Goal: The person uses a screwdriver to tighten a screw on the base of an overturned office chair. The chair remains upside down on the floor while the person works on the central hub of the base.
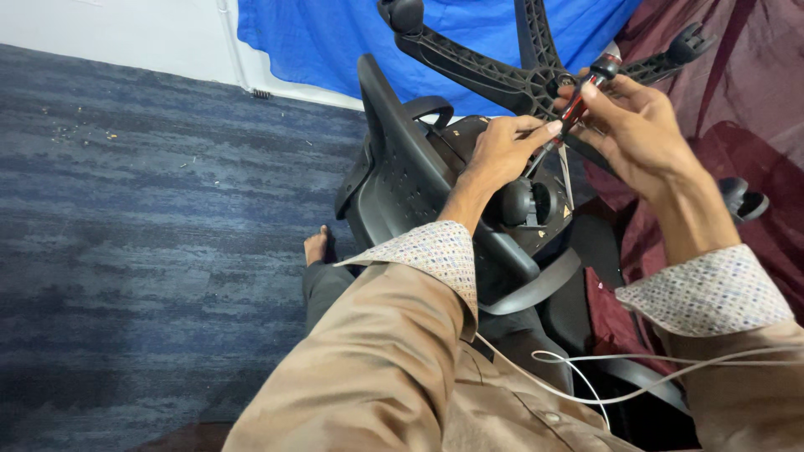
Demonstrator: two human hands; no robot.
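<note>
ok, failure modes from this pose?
1. The screwdriver is pinched by the right hand while the left hand steadies its shaft; a slip could jab those fingers.
2. The upturned chair leans with its wheeled base in the air, so it may tip.
3. The white cable hangs near the arms and could snag.

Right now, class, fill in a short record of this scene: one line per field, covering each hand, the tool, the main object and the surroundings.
Left hand: left hand pinches the tool's metal shaft, above the underside of the seat.
Right hand: right hand grips the handle of the screwdriver.
Screwdriver: red and black handle, tilted, tip pointing down-left.
Main object: overturned black office chair, its star base with casters raised.
Surroundings: blue-grey carpet, blue cloth, maroon cloth, white cable across the lap.
</note>
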